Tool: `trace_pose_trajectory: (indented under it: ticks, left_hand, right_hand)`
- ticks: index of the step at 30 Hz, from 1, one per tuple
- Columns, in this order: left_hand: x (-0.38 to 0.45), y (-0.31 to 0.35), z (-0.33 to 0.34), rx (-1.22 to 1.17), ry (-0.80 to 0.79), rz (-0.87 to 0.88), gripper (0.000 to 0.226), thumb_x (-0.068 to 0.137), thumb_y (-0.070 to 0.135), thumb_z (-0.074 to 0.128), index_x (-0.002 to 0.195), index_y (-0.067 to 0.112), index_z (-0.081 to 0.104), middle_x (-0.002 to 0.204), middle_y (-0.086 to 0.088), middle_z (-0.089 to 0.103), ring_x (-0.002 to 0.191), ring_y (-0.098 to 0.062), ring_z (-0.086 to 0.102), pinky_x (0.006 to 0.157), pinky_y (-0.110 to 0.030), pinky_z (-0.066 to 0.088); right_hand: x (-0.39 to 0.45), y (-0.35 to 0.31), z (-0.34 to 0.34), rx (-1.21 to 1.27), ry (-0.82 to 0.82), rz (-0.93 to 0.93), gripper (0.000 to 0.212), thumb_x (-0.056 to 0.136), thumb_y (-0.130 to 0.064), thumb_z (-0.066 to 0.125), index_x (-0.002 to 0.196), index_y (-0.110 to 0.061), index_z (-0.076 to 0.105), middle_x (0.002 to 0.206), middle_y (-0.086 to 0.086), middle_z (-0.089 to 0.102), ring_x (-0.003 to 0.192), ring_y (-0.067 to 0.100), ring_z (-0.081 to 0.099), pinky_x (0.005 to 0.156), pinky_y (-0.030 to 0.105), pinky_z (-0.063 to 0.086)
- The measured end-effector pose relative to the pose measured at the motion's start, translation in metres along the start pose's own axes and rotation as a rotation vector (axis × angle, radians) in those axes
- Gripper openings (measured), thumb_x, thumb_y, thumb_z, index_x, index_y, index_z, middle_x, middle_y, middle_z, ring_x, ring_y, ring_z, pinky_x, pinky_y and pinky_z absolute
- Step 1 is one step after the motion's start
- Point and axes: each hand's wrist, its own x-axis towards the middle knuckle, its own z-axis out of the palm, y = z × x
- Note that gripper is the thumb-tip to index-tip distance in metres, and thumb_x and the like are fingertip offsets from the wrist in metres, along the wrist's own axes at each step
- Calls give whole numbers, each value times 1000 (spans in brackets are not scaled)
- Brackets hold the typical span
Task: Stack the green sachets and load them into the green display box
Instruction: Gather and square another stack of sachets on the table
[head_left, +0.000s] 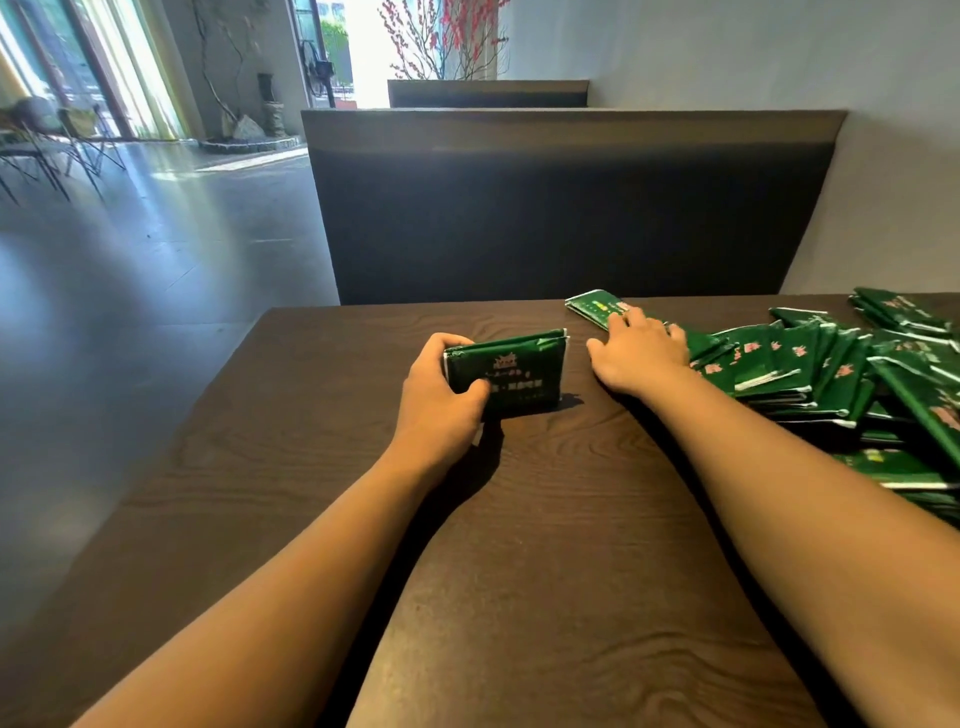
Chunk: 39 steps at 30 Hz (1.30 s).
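My left hand (441, 387) grips a small stack of green sachets (514, 371), stood on edge on the dark wooden table (363, 519). My right hand (639, 348) lies flat, fingers spread, on the near end of a fanned row of green sachets (779, 358). Just beyond its fingertips lies another green sachet (595, 306) with a lighter face. A big loose pile of green sachets (904, 395) covers the table's right side. No green display box is in view.
A dark padded bench back (566, 208) rises just behind the table's far edge. The table's left edge drops to a grey polished floor (130, 249). Chairs (47, 140) stand far off at the left.
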Motion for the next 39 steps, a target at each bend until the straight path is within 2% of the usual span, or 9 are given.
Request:
trace_pose_trajectory:
  ticks: [5, 10, 14, 19, 24, 31, 33, 36, 39]
  left_hand:
    - [-3, 2, -2, -44, 41, -22, 29, 93, -1, 67, 113, 17, 56, 115, 2, 64, 111, -12, 64, 87, -38, 63]
    - [-4, 3, 0, -64, 94, -56, 28, 93, 0, 65, 112, 16, 55, 114, -1, 63, 110, -16, 65, 78, -29, 62]
    - [-6, 5, 3, -47, 60, -39, 29, 91, 1, 66, 114, 14, 54, 116, -2, 62, 110, -17, 64, 72, -23, 61]
    - [-7, 7, 4, -44, 36, -21, 31, 91, 0, 68, 112, 17, 54, 115, 1, 61, 109, -15, 64, 73, -24, 62]
    - [-7, 5, 4, -31, 71, -9, 29, 91, -1, 67, 110, 16, 55, 116, -2, 61, 111, -19, 64, 75, -28, 64]
    - [-9, 5, 2, -69, 166, -39, 28, 91, 1, 67, 111, 14, 54, 112, 0, 60, 109, -19, 64, 75, -29, 63]
    - [-9, 5, 1, -71, 172, -43, 27, 92, 1, 66, 111, 14, 53, 112, -1, 59, 107, -19, 64, 71, -26, 62]
    - [-10, 6, 2, -76, 188, -48, 25, 93, 2, 66, 110, 13, 53, 111, -1, 60, 105, -18, 64, 67, -23, 60]
    - [-14, 6, 0, -54, 193, -48, 23, 93, 4, 67, 110, 13, 54, 111, -2, 61, 106, -18, 65, 71, -26, 61]
  right_hand:
    - [-63, -3, -10, -25, 57, -94, 62, 95, -64, 42, 137, -19, 51, 143, 11, 45, 132, 35, 42, 108, 53, 30]
    - [-108, 6, -2, -13, 109, -86, 56, 97, -64, 39, 136, -24, 44, 153, 18, 37, 140, 40, 32, 112, 51, 26]
    - [-114, 9, -2, 7, 110, -67, 53, 99, -60, 38, 134, -20, 41, 141, 15, 51, 135, 40, 37, 110, 51, 27]
    - [-114, 11, -6, -39, 161, -77, 68, 95, -62, 40, 146, -17, 40, 141, 16, 50, 134, 37, 38, 113, 52, 26]
    - [-113, 13, -8, -50, 137, -84, 79, 96, -63, 37, 157, -15, 27, 140, 11, 59, 149, 36, 27, 120, 58, 7]
    - [-121, 6, -19, -37, 272, -130, 96, 83, -62, 60, 157, -14, 23, 135, 11, 48, 131, 32, 39, 116, 54, 21]
    - [-121, 4, -20, -41, 303, -147, 90, 80, -56, 66, 152, -14, 32, 130, 9, 46, 127, 31, 39, 114, 52, 22]
    - [-121, 4, -20, -13, 371, -170, 63, 77, -46, 72, 129, -17, 52, 121, 6, 45, 119, 29, 41, 111, 52, 22]
    - [-122, 4, -17, 1, 377, -163, 60, 78, -43, 75, 127, -20, 51, 125, 6, 49, 128, 31, 40, 116, 58, 16]
